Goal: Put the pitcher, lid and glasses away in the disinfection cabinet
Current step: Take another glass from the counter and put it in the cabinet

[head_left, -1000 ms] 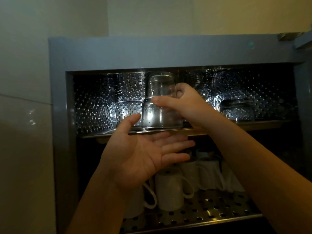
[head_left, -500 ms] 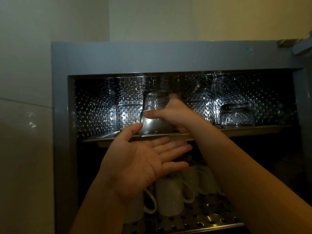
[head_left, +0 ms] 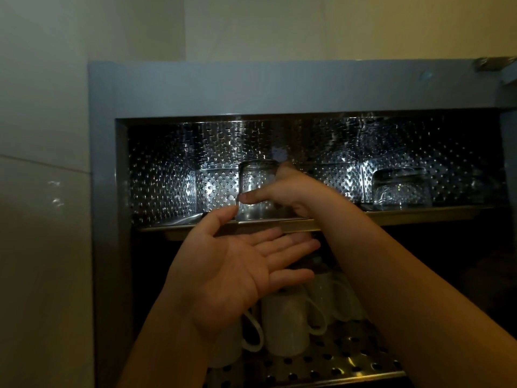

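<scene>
The grey disinfection cabinet stands open in front of me. My right hand grips an upturned clear glass that rests on the upper perforated steel shelf, left of centre. My left hand is held flat, palm up, just below the shelf's front edge under the glass, holding nothing; its thumb tip reaches the shelf rim. Another upturned glass stands farther right on the same shelf. No pitcher or lid is in view.
Several white mugs stand upside down on the lower perforated shelf, partly behind my arms. A pale tiled wall borders the cabinet on the left. The cabinet door edge shows at the top right.
My right hand has lowered the glass from above the shelf and pushed it deeper inside until it rests on the shelf. My left hand stays flat below.
</scene>
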Available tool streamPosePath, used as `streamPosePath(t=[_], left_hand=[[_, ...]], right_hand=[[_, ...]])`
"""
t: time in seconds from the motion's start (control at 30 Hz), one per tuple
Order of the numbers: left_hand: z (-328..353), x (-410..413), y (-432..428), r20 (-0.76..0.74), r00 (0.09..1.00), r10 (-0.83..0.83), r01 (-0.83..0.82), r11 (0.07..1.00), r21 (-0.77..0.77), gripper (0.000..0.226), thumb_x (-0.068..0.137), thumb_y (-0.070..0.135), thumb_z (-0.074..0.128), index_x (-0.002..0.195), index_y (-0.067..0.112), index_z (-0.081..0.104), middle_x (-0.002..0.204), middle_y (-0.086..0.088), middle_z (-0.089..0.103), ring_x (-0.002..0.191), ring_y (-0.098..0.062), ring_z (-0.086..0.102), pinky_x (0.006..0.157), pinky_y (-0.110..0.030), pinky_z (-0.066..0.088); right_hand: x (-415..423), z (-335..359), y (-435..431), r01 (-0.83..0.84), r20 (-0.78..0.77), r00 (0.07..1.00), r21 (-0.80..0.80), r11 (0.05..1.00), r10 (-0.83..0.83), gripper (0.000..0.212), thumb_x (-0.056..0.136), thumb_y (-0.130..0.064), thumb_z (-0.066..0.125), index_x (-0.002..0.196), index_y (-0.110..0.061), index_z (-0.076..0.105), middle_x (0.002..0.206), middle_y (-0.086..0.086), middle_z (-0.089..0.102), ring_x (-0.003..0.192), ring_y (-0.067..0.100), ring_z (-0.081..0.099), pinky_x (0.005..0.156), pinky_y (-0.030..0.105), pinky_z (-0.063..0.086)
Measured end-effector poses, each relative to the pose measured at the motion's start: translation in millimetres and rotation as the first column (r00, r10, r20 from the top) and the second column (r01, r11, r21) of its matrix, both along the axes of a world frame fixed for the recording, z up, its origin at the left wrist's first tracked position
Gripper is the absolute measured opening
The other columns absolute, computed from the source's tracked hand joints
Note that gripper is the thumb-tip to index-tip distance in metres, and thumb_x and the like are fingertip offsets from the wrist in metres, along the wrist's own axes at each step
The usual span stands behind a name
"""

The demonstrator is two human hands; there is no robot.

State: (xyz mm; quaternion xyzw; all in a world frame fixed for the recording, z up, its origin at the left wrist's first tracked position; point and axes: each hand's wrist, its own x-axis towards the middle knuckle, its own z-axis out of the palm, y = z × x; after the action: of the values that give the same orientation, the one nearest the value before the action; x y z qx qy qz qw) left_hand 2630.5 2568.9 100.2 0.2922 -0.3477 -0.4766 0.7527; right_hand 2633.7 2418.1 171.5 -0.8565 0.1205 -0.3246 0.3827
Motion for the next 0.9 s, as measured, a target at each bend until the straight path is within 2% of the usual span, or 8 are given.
streamPosePath(t=[0.23,0.37,0.5,0.6,0.67,0.8,0.83,0.9], left_hand=[[0.0,-2.6,-0.2,-0.012,1.0,0.015,-0.015,1.0,-0.001,0.077,0.077,0.039,0.043,0.133,-0.012,0.033,0.115,-0.04,0.055,0.1,-0.049,0.058,0.069,-0.064,0.044],[-1.2,-3.9,-1.4,-0.006,1.0,0.027,-0.027,1.0,0.004,0.076,0.078,0.039,0.043,0.134,-0.012,0.033,0.116,-0.039,0.055,0.101,-0.048,0.058,0.069,-0.064,0.043],[-3.4,-4.8,-1.9,-0.014,0.999,0.045,-0.045,0.999,-0.016,0.075,0.078,0.039,0.042,0.134,-0.01,0.034,0.116,-0.037,0.056,0.102,-0.047,0.058,0.071,-0.063,0.044],[-6.3,-7.6,-6.7,-0.025,0.996,0.08,-0.081,0.996,-0.043,0.072,0.077,0.037,0.043,0.133,-0.008,0.037,0.114,-0.034,0.059,0.1,-0.044,0.061,0.075,-0.057,0.05],[-10.1,-12.0,-12.1,-0.047,0.988,0.148,-0.151,0.987,-0.06,0.069,0.074,0.034,0.043,0.128,-0.008,0.042,0.111,-0.032,0.062,0.098,-0.04,0.063,0.079,-0.054,0.05],[-20.8,-27.0,-22.7,-0.006,0.942,0.337,-0.336,0.937,-0.096,0.05,0.079,0.031,0.041,0.116,0.0,0.054,0.103,-0.021,0.069,0.095,-0.033,0.067,0.082,-0.045,0.048],[-24.3,-31.2,-25.7,0.045,0.9,0.433,-0.426,0.898,-0.112,0.041,0.084,0.03,0.04,0.113,0.006,0.056,0.101,-0.015,0.071,0.094,-0.028,0.068,0.08,-0.042,0.05],[-30.6,-38.5,-34.0,0.181,0.734,0.655,-0.632,0.756,-0.173,0.026,0.092,0.024,0.039,0.11,0.019,0.058,0.1,-0.004,0.072,0.093,-0.016,0.068,0.074,-0.033,0.051]], right_hand=[[-1.9,-0.7,2.3,0.031,-0.044,0.998,-0.065,0.997,-0.034,0.12,0.072,-0.035,0.077,0.147,-0.009,-0.013,0.155,0.012,0.016,0.139,0.031,0.023,0.106,0.035,0.031],[-8.0,-1.0,3.3,0.06,-0.069,0.995,-0.163,0.985,-0.072,0.118,0.073,-0.044,0.074,0.147,-0.008,-0.011,0.155,0.012,0.017,0.138,0.031,0.024,0.106,0.035,0.032],[-28.2,-2.3,-1.0,0.084,-0.036,0.995,-0.261,0.962,-0.096,0.103,0.069,-0.053,0.073,0.146,-0.01,0.019,0.147,0.008,0.036,0.13,0.027,0.039,0.104,0.032,0.036],[-53.1,-11.9,2.2,0.128,-0.016,0.989,-0.394,0.91,-0.146,0.067,0.076,-0.051,0.068,0.127,-0.013,0.046,0.117,-0.001,0.053,0.104,0.016,0.051,0.086,0.028,0.044],[-69.3,-24.0,6.6,0.191,0.044,0.98,-0.492,0.849,-0.195,0.052,0.082,-0.047,0.063,0.121,-0.014,0.05,0.111,0.0,0.054,0.097,0.015,0.051,0.08,0.027,0.043],[-93.6,-51.3,15.0,0.285,0.14,0.956,-0.638,0.715,-0.257,0.051,0.087,-0.047,0.054,0.13,-0.02,0.043,0.125,0.003,0.049,0.111,0.02,0.049,0.09,0.031,0.042],[-98.5,-57.7,14.4,0.279,0.133,0.957,-0.657,0.7,-0.257,0.052,0.088,-0.047,0.052,0.132,-0.021,0.04,0.126,0.003,0.048,0.114,0.02,0.047,0.094,0.033,0.041],[-108.1,-69.6,11.3,0.284,0.15,0.956,-0.682,0.674,-0.251,0.051,0.088,-0.047,0.049,0.131,-0.022,0.04,0.128,0.0,0.045,0.117,0.018,0.043,0.1,0.038,0.037]])
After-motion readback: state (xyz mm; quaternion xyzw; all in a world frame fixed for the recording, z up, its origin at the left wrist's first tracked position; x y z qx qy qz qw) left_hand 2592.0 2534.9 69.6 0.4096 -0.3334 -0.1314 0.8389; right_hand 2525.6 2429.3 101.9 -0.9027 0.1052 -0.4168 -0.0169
